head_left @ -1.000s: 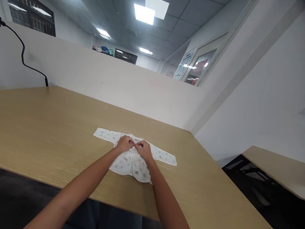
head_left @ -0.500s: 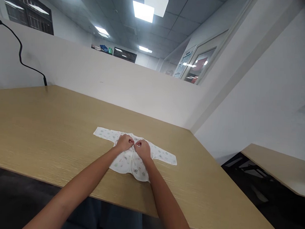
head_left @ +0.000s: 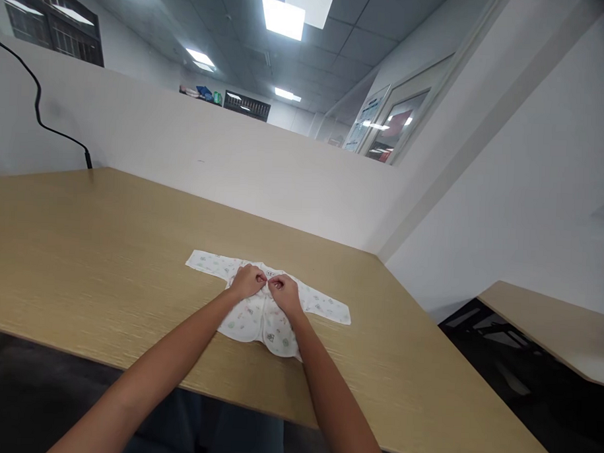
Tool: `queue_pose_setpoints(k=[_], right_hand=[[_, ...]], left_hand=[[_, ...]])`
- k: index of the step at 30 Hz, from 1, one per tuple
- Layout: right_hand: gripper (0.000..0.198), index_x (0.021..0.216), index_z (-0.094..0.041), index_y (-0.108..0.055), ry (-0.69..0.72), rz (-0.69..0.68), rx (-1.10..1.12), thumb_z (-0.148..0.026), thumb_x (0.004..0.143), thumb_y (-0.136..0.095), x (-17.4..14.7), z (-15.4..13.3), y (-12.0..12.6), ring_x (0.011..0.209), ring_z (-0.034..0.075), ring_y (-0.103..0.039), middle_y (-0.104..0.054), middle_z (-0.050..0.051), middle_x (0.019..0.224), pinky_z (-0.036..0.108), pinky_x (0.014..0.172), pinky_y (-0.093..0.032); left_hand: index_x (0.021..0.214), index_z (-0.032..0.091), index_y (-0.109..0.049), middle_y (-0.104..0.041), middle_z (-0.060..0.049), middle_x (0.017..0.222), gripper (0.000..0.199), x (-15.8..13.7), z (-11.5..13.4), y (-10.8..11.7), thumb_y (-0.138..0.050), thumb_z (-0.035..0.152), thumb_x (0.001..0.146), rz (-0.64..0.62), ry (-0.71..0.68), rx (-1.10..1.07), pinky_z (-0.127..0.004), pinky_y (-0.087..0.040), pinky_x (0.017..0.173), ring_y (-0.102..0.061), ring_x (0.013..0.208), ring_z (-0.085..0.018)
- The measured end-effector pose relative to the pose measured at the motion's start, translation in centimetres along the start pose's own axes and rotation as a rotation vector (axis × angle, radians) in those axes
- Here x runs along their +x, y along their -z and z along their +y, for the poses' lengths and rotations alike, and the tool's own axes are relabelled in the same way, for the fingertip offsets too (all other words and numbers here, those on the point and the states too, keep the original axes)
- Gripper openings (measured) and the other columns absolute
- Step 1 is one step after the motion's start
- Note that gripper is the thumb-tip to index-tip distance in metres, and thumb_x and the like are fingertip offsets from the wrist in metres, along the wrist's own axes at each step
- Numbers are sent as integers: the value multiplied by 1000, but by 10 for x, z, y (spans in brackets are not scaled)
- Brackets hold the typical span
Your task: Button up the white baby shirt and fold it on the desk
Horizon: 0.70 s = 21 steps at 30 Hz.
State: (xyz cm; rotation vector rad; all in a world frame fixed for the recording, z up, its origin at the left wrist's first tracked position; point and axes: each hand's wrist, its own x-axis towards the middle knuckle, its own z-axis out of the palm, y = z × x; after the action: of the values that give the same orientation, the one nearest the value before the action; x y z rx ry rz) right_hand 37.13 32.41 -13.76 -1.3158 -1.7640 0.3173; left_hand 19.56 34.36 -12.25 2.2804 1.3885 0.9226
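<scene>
A small white baby shirt [head_left: 259,321] with a pale printed pattern lies flat on the wooden table [head_left: 83,245], sleeves spread to the left and right. My left hand [head_left: 247,281] and my right hand [head_left: 283,292] meet at the shirt's front opening near the collar. Each hand pinches an edge of the fabric with curled fingers. The fingertips almost touch each other, and they hide the part of the opening beneath them.
A white partition wall [head_left: 210,164] runs along the table's far side. A black cable [head_left: 38,111] hangs over it at the far left. To the right is a gap with dark floor [head_left: 514,386], then a second wooden table [head_left: 556,328].
My hands stay pinched together on the shirt's front near the collar. Only the view has shifted slightly.
</scene>
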Motion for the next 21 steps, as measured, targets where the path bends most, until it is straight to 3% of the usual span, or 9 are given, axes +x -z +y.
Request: queue_pose_setpoints(k=[8, 14, 21], right_hand=[[17, 73, -19, -75, -34, 20, -39, -21, 68, -59, 0, 5, 1, 69, 18, -61, -70, 5, 78, 30, 72, -51], [15, 72, -20, -75, -41, 15, -44, -26, 72, -62, 0, 4, 1, 70, 19, -62, -71, 5, 79, 31, 72, -51], [14, 74, -20, -72, -29, -13, 7, -30, 74, -61, 0, 4, 2, 71, 19, -60, -70, 5, 80, 31, 73, -50]], left_hand=[[91, 25, -84, -78, -2, 88, 18, 0, 0, 1, -68, 21, 82, -7, -1, -36, -30, -47, 83, -67, 85, -20], [90, 26, -83, -77, -3, 88, 19, -1, 0, 0, -66, 21, 84, 3, -26, 8, -32, -46, 89, -65, 94, -23], [88, 20, -79, -75, -5, 90, 18, 0, -2, -2, -63, 15, 83, -2, -96, 3, -30, -47, 87, -64, 94, -22]])
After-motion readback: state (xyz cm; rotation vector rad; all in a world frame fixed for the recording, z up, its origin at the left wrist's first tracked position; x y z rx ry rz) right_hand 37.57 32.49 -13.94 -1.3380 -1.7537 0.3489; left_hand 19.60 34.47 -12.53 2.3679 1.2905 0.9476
